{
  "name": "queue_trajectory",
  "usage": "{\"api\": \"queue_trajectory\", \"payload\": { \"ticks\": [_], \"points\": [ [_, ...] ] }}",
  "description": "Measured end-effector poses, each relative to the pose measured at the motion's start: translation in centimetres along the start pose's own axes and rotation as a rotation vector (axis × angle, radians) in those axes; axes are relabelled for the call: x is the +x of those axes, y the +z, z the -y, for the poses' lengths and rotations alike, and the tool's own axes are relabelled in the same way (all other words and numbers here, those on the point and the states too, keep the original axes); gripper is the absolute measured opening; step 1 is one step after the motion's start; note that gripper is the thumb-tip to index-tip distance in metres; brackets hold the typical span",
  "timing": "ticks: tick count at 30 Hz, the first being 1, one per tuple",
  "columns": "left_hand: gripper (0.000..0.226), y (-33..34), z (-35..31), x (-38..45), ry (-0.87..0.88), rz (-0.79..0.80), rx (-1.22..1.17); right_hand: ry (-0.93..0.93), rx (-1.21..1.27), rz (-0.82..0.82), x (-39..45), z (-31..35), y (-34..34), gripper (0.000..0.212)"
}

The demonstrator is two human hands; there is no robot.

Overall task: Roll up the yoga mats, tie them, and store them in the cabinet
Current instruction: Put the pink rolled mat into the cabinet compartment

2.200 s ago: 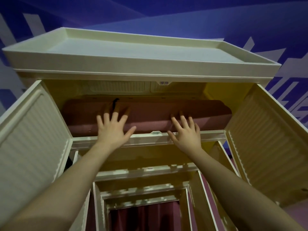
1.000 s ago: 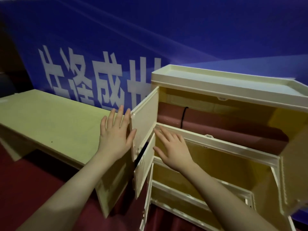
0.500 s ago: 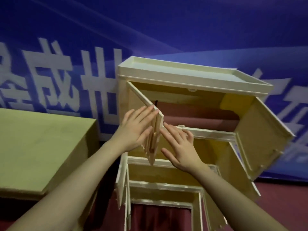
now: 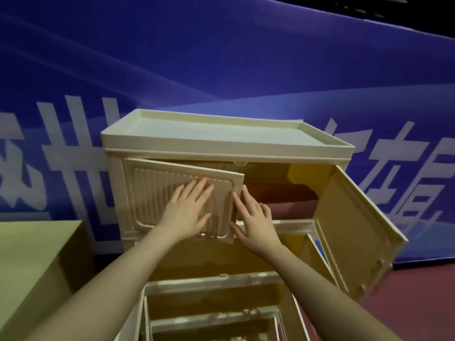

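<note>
A cream plastic cabinet [image 4: 221, 141] stands in front of me. Its top-left door [image 4: 157, 193] is swung nearly closed. My left hand [image 4: 188, 212] lies flat on the ribbed door face with straight fingers. My right hand [image 4: 253, 217] touches the door's free right edge, fingers extended. Behind the open half, a rolled pink yoga mat [image 4: 283, 200] lies in the top compartment. The top-right door [image 4: 354, 227] hangs wide open.
Lower cabinet compartments [image 4: 216, 303] stand open below my arms. A pale wooden bench [image 4: 32, 254] sits at the left. A blue banner with white characters [image 4: 221, 70] covers the wall behind. Dark red floor [image 4: 406, 303] shows at the right.
Both hands left the mat inside the top compartment. The left door, held edge-on half a second ago, has swung nearly closed under my left palm. The right door stays open.
</note>
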State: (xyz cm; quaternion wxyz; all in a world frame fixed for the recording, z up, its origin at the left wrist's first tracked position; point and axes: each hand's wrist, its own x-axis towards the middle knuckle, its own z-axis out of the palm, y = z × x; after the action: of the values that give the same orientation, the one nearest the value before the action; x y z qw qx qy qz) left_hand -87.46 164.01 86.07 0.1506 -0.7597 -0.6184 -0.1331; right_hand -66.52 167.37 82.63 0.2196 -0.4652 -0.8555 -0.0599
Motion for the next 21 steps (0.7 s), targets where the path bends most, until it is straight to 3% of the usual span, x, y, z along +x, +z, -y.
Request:
{"api": "queue_trajectory", "payload": {
  "ticks": [10,21],
  "points": [
    [0.072,0.0,1.6,3.7,-0.077,0.079,0.069,0.058,-0.162,0.125,6.1,-2.6,1.0,0.061],
    [0.06,-3.6,-2.5,-0.2,0.025,-0.143,-0.141,0.132,-0.265,-0.075,-1.4,-0.4,-5.0,0.058]
  ]
}}
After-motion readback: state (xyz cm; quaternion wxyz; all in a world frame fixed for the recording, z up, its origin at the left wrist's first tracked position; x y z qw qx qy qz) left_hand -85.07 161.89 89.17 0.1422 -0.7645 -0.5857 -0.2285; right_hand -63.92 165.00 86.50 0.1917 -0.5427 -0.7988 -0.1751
